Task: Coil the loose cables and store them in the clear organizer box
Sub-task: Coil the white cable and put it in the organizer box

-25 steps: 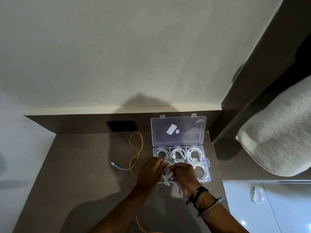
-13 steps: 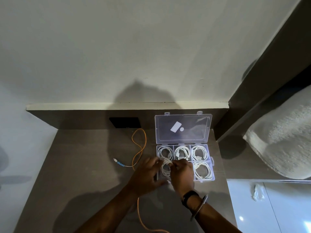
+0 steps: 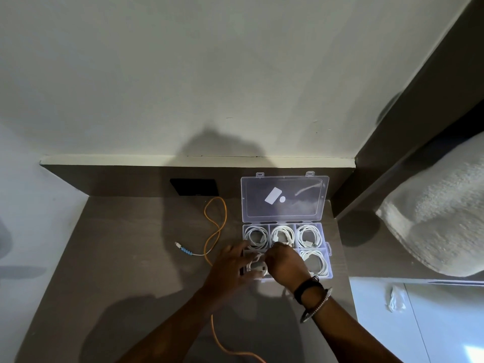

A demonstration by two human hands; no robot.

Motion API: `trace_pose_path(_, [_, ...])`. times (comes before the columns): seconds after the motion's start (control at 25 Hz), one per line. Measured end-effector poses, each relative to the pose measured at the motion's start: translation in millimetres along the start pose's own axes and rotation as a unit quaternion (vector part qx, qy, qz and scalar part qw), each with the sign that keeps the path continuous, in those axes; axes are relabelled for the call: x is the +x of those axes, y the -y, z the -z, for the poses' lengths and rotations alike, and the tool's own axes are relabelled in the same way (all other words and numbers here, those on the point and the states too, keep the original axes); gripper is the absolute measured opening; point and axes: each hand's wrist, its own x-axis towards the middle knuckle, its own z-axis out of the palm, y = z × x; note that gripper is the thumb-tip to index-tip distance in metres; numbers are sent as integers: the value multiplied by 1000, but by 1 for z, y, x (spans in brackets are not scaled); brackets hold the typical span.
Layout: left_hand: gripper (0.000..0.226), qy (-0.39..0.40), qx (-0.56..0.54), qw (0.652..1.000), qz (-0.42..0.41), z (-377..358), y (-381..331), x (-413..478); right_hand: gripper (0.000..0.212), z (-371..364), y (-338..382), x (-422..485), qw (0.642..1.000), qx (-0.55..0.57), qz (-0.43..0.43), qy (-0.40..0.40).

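A clear organizer box [image 3: 328,248] lies open on the brown table, its lid [image 3: 285,199] propped against the back ledge. White coiled cables fill the three back compartments and the front right one. A coiled white cable [image 3: 256,265] sits in the front left compartment. My right hand [image 3: 284,263] pinches this coil from the right and covers the front middle compartment. My left hand [image 3: 230,268] rests at the box's left edge, fingers spread on the coil. A loose orange cable [image 3: 215,226] with a white and blue plug end [image 3: 183,248] lies left of the box.
A black flat panel [image 3: 194,186] sits on the back ledge. A white towel-like bundle [image 3: 440,221] lies on a shelf at the right. A white surface with a small crumpled wrapper [image 3: 395,299] is lower right. The orange cable trails off the table's front edge.
Both hands have lowered the white coil into the front left compartment and now press it there. The view has shifted slightly.
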Motion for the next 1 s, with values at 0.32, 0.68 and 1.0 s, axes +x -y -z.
trace_pose_path(0.32, [38, 53, 61, 995, 58, 13, -15, 25, 21, 4, -13, -15, 988, 130, -51, 65])
trace_pose_path(0.68, [9, -71, -19, 997, 34, 20, -9, -1, 19, -6, 24, 6, 987, -66, -130, 66])
trace_pose_path(1.0, [10, -68, -84, 992, 71, 29, 2, -37, 17, -3, 22, 1, 982, 92, -159, 36])
